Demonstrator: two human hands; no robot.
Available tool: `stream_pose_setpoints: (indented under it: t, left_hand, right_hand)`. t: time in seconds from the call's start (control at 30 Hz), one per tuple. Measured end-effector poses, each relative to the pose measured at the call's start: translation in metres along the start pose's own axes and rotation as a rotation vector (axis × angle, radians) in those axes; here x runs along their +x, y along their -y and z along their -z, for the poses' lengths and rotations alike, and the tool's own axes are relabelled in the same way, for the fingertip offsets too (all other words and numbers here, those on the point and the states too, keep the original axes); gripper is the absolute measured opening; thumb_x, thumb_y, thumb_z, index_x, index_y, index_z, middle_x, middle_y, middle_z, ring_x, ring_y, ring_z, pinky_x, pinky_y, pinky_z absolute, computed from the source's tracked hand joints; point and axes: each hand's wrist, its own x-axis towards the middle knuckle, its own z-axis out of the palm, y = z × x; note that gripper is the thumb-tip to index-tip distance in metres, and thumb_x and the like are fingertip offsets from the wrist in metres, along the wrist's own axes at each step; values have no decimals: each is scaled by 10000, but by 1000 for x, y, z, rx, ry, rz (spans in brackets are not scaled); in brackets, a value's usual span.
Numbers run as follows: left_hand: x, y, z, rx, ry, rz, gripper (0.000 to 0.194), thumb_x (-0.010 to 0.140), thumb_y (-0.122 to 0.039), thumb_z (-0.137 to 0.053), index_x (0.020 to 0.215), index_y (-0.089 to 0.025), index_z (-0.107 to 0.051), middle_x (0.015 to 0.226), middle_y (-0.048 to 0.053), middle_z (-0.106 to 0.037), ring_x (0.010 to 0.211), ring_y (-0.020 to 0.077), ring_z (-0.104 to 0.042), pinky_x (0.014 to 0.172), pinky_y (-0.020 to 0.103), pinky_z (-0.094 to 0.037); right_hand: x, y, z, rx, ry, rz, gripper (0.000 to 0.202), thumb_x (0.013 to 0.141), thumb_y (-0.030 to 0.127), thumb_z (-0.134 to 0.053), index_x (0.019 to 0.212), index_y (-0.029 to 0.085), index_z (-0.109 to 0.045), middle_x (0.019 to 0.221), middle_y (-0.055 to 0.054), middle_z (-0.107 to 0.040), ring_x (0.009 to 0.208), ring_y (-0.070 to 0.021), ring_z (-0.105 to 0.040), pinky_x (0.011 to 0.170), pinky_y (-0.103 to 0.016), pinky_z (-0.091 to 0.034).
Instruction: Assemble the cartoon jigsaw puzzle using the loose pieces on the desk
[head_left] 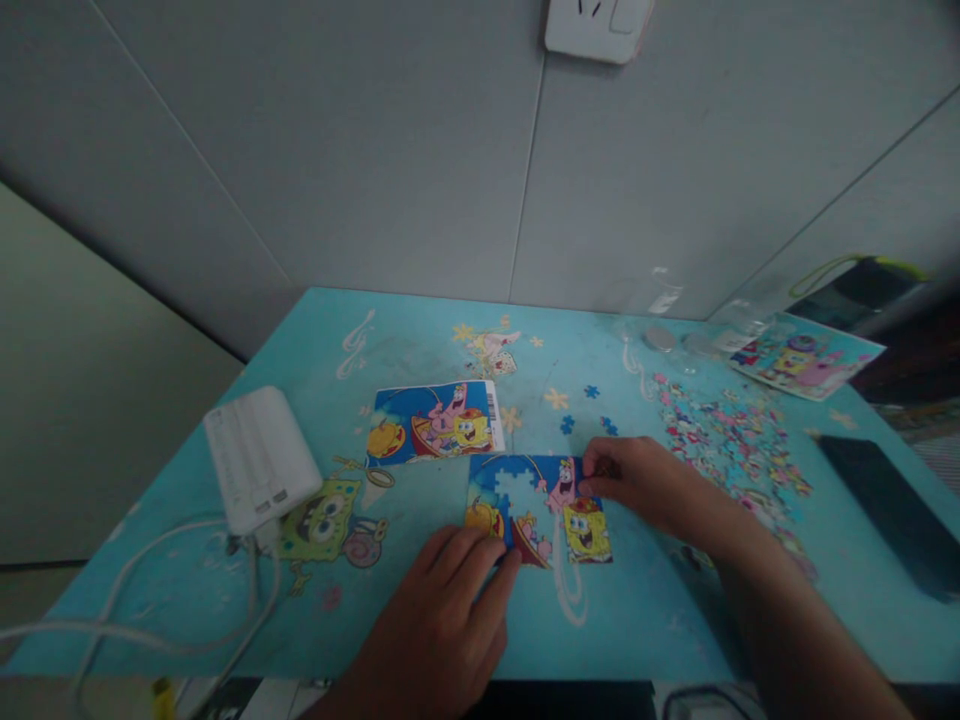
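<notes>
A partly assembled jigsaw puzzle (589, 535) of cartoon characters lies flat on the table, with gaps in its upper left and lower middle. The fingers of my left hand (457, 605) are stretched out, their tips resting on its lower left part. At the upper right edge, my right hand (641, 480) has thumb and forefinger pinched together; whatever is between them is hidden. Just behind the puzzle lies a printed picture card (435, 422) with the same scene. Many loose puzzle pieces (727, 430) are spread to the right, beyond my right forearm.
A white power bank (261, 458) with a white cable (180, 645) sits at the left. A dark phone-like slab (892, 510) lies at the right. Behind the pieces are a clear bottle (661, 300) and another picture card (806, 358). A wall (420, 160) borders the table's (420, 330) back.
</notes>
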Motion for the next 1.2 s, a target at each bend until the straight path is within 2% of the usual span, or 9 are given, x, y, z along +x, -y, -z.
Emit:
stream_pose_setpoints:
  t: [0.2, 0.43, 0.6, 0.73, 0.9, 1.0, 1.13, 1.2]
  left_hand:
    - [-3, 0, -2, -6, 37, 21, 383, 898, -107, -504, 1254, -86, -646, 1154, 154, -627, 1061, 298, -544, 908, 499, -542]
    - [0, 1, 0, 11, 37, 10, 381, 903, -109, -489, 1249, -79, -645, 1144, 153, -622, 1064, 293, -542, 922, 488, -542]
    - [0, -1, 2, 1, 32, 11, 378, 910, -105, -481, 1250, -76, -644, 1140, 152, -621, 1065, 286, -543, 929, 473, -537]
    - [-1, 0, 2, 6, 42, 17, 384, 915, -115, -487, 1268, -91, -637, 1162, 146, -619, 1076, 289, -539, 925, 475, -539]
    - [0, 1, 1, 3, 41, 19, 389, 910, -109, -483, 1266, -93, -639, 1158, 145, -620, 1064, 284, -540, 928, 466, -535]
    - [0, 0, 1, 8, 38, 20, 386, 916, -117, -483, 1268, -99, -640, 1159, 145, -621, 1066, 285, -542, 921, 462, -537]
    - [-1, 1, 1, 14, 55, 22, 395, 916, -121, -484, 1278, -103, -639, 1174, 145, -620, 1080, 293, -541, 917, 471, -543]
    - [-2, 2, 0, 14, 56, 17, 399, 917, -122, -488, 1287, -101, -637, 1180, 147, -619, 1089, 295, -538, 925, 477, -542]
  right_hand:
    - [0, 0, -2, 8, -18, -20, 59, 872, 302, -715, 874, 244, -711, 727, 7, -701, 645, -163, -633, 594, -267, -423]
    - [-1, 11, 0, 144, -31, 32, 86, 914, 295, -683, 960, 241, -733, 804, 9, -738, 698, -150, -658, 639, -256, -466]
    - [-6, 21, 0, 167, 36, 104, 121, 943, 241, -646, 1012, 254, -744, 909, 5, -759, 781, -149, -686, 720, -256, -512]
    - [-10, 28, 1, 114, 29, 195, 182, 948, 218, -644, 1085, 271, -751, 1014, -9, -762, 902, -166, -701, 827, -274, -522]
    - [-10, 30, 3, 195, 45, 197, 240, 980, 235, -582, 1137, 293, -754, 1093, -3, -773, 938, -181, -721, 825, -281, -552]
    - [-9, 29, 4, 235, 34, 170, 246, 985, 261, -575, 1152, 292, -753, 1034, 6, -783, 883, -179, -726, 789, -278, -563]
    - [-8, 28, 4, 237, 12, 120, 214, 984, 277, -589, 1121, 258, -752, 781, 27, -749, 722, -149, -701, 696, -249, -545]
    - [-8, 28, 3, 230, 2, 103, 191, 980, 272, -592, 1068, 247, -760, 774, 28, -746, 693, -136, -691, 673, -239, -534]
